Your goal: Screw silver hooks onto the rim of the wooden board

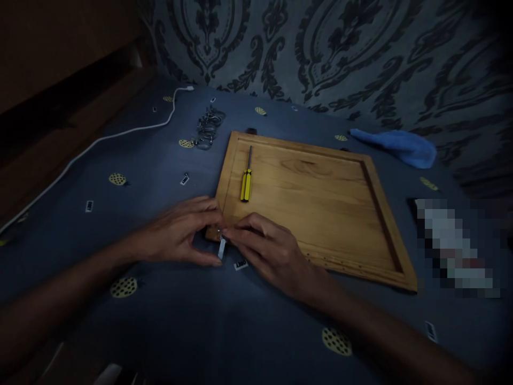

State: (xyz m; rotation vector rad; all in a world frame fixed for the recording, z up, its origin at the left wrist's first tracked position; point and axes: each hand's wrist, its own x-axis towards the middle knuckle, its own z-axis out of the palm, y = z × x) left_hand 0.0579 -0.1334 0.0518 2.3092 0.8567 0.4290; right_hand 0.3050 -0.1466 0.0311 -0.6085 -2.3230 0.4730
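Observation:
A wooden framed board (320,214) lies flat on a blue patterned cloth (168,321). My left hand (182,230) and my right hand (268,248) meet at the board's near left corner. Their fingertips pinch a small pale metal piece (222,247) that hangs down at that corner. Both hands are closed around it; which one bears it I cannot tell. A yellow-handled screwdriver (246,179) lies on the board, a little beyond my hands.
A pile of small metal hardware (208,128) sits beyond the board's far left corner. A white cable (120,133) runs along the left. A blue cloth (401,145) lies at the back right. A blurred object (452,248) rests right of the board.

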